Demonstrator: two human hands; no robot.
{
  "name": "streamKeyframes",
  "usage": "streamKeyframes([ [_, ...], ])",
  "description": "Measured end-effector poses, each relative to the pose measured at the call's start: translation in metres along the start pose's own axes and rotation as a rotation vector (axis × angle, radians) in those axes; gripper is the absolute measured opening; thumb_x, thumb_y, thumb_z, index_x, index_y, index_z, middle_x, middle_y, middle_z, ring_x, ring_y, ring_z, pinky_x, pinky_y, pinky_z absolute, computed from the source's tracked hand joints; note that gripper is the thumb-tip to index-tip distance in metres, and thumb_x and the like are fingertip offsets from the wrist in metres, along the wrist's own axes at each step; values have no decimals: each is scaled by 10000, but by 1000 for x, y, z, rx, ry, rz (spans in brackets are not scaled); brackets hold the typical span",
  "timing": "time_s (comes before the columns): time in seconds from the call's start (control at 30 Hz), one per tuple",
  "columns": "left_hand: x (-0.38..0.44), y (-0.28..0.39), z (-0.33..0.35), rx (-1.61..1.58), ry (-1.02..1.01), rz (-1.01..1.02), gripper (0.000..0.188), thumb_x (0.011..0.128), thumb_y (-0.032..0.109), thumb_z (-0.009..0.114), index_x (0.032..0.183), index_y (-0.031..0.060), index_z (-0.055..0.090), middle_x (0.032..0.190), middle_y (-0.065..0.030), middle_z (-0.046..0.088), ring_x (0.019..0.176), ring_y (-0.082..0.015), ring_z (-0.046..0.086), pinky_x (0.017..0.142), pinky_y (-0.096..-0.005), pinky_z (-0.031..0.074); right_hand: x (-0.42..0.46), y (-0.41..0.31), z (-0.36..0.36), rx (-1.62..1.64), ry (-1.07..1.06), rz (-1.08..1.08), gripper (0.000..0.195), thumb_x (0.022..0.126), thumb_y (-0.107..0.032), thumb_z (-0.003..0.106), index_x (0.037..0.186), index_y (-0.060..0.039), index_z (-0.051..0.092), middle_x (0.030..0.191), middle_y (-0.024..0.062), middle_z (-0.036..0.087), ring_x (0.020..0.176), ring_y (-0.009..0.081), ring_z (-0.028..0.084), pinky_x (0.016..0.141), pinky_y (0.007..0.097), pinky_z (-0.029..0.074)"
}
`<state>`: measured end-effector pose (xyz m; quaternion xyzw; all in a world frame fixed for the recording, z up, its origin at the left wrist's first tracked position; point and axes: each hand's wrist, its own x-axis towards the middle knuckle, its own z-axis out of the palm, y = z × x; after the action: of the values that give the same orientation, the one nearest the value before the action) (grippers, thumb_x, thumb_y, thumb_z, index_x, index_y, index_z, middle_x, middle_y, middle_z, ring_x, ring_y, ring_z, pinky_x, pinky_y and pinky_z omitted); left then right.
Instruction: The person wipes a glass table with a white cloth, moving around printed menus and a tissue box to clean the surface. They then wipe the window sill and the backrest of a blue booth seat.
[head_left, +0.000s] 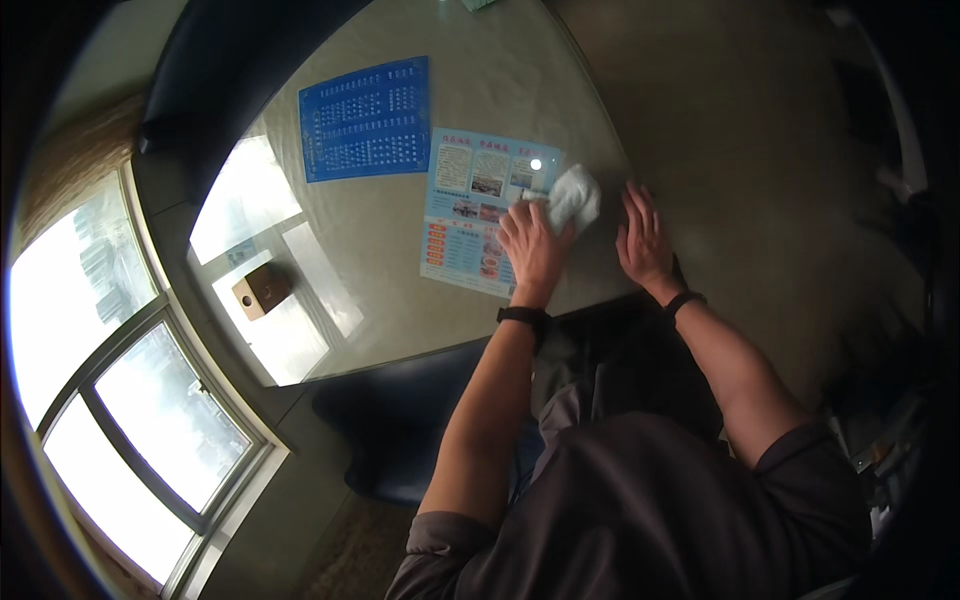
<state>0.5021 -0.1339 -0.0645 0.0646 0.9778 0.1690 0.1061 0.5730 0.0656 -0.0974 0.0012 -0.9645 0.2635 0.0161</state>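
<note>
A crumpled white cloth (576, 201) lies against the glossy tabletop (382, 262), over the right edge of a light-blue printed sheet (450, 202). My left hand (534, 244) grips the cloth's near left part, its fingers bent over the sheet. Near the table's right edge is my right hand (643, 236), with its fingers extended and nothing held in it. A dark band circles each wrist. Up and to the left of the light-blue sheet lies a dark-blue printed sheet (365, 120).
A small brown box (261, 291) with a round hole stands at the table's left, by window reflections. Dark-blue seating (409, 420) sits along the near side, and another dark seat (225, 67) is beyond the far left edge. A window (150, 420) is at the left.
</note>
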Motion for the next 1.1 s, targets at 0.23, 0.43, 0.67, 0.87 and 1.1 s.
streamKeyframes([
  [0.23,95,-2,-17,62,58,16,578,887,456,749,1259,45,586,1263,-173,538,1170,-378,501,979,-513,392,1,0,0,-96,-34,0,610,990,-173,538,1537,65,413,1687,150,339,1550,333,348,1245,414,341],
  [0.43,94,-2,-12,58,129,47,570,885,457,748,1245,45,587,1239,-170,539,1167,-375,493,980,-507,387,1,0,3,-107,-27,-6,621,991,-187,533,1550,50,403,1692,136,332,1552,330,346,1238,421,353],
  [0.67,80,-4,-12,50,121,44,587,856,465,784,1215,44,590,1221,-169,535,1150,-374,493,949,-504,392,2,1,5,-79,-15,-8,623,985,-168,533,1551,52,397,1692,147,325,1552,342,342,1231,433,363],
  [0.87,33,-5,-8,31,38,62,563,859,430,784,1239,59,595,1242,-165,537,1169,-390,492,988,-520,389,1,-2,4,-57,39,-5,608,964,-141,549,1530,45,431,1674,141,360,1533,350,367,1217,435,385],
  [1.1,-6,-4,-4,27,30,49,568,815,414,827,1207,74,597,1247,-137,545,1160,-367,502,976,-514,403,1,-2,4,-53,54,2,623,941,-117,581,1531,23,441,1667,116,379,1519,351,390,1213,421,400],
])
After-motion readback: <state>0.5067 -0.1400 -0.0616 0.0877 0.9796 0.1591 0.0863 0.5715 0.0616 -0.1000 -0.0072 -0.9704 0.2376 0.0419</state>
